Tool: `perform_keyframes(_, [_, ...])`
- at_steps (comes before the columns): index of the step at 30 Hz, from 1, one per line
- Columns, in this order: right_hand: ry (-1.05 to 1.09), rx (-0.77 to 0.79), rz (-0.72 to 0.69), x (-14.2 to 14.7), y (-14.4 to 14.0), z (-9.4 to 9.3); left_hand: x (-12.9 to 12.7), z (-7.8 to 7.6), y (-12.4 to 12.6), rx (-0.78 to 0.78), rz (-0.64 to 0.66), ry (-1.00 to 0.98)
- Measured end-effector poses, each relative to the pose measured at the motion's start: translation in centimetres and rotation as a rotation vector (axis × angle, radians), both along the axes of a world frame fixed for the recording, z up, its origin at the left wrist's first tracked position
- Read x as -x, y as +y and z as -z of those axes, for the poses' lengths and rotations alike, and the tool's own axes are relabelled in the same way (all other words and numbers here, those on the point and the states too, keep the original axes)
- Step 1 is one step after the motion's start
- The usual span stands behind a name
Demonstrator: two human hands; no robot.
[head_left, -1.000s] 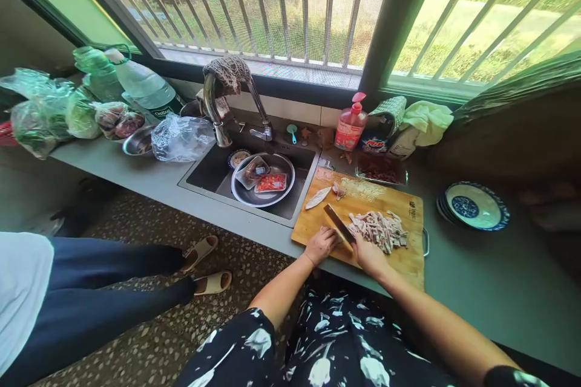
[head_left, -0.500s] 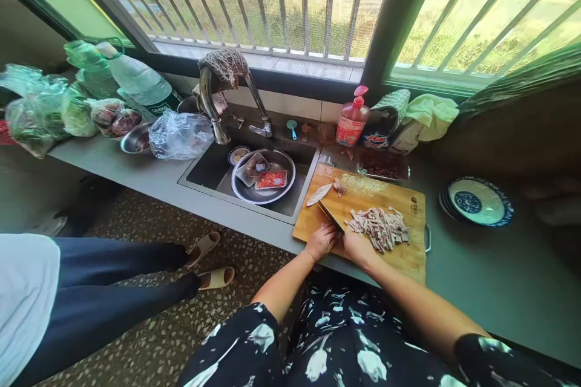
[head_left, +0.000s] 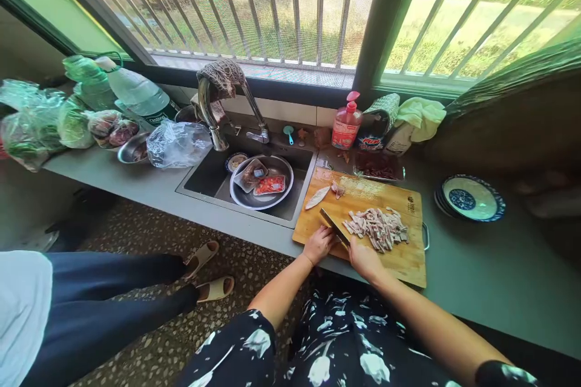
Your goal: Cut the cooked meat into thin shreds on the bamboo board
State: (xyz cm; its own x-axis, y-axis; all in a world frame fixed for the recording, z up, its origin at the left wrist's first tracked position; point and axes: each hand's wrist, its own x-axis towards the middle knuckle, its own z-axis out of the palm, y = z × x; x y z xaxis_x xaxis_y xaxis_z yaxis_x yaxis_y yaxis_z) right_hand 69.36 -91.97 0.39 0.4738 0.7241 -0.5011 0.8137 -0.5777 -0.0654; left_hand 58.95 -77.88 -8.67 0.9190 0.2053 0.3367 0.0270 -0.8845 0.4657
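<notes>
- Meat strips lie in a loose pile on the right half of the cutting board, which sits on the grey counter just right of the sink.
- Cleaver stands blade-down on the board, just left of the pile, its tip pointing toward the sink.
- Right hand is closed around the cleaver handle at the board's near edge.
- Left hand rests on the board beside the blade, fingers curled; what lies under it cannot be made out.
- One uncut pale slice and a small scrap lie at the board's far left corner, apart from the pile.
- Metal basin in the sink holds two packed trays.
- Red soap bottle, a shallow tray of dark pieces and a yellow-green cloth stand behind the board by the window.
- Blue-patterned plates are stacked on the counter to the right, well apart from the board.
- Bags of greens and a large water bottle occupy the counter's left end.
- Another person's legs in dark trousers and sandals stand at the left.
</notes>
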Motion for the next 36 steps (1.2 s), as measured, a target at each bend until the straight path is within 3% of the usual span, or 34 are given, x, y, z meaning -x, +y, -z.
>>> perform_keyframes(5, [-0.002, 0.093, -0.014, 0.7, -2.2, 0.6, -0.1, -0.3, 0.0, 0.053, -0.010, 0.017])
perform_keyframes(10, [-0.011, -0.035, -0.058, 0.0, 1.8, 1.4, -0.1, 0.3, -0.5, -0.039, 0.032, 0.064])
perform_keyframes(13, [0.030, -0.070, -0.037, -1.6, 2.7, 2.1, -0.3, 0.8, -0.1, -0.085, 0.045, 0.059])
perform_keyframes(16, [-0.013, -0.071, 0.023, -3.0, 1.4, 1.9, 0.2, 0.2, 0.2, -0.076, 0.025, 0.011])
perform_keyframes(19, [-0.083, -0.102, 0.057, -2.5, 0.1, 0.6, 0.8, -0.6, 0.2, -0.026, 0.005, -0.013])
perform_keyframes(22, [-0.105, -0.127, 0.010, -1.3, 0.6, 0.0, 0.8, -0.5, 0.6, 0.008, 0.026, -0.016])
perform_keyframes(27, [-0.057, -0.073, -0.063, 0.7, 1.2, 0.4, 0.4, 0.1, 0.6, -0.016, 0.061, 0.007])
perform_keyframes(36, [0.079, 0.014, -0.090, 0.2, -3.0, -0.3, 0.7, -0.3, 0.7, 0.034, 0.038, 0.016])
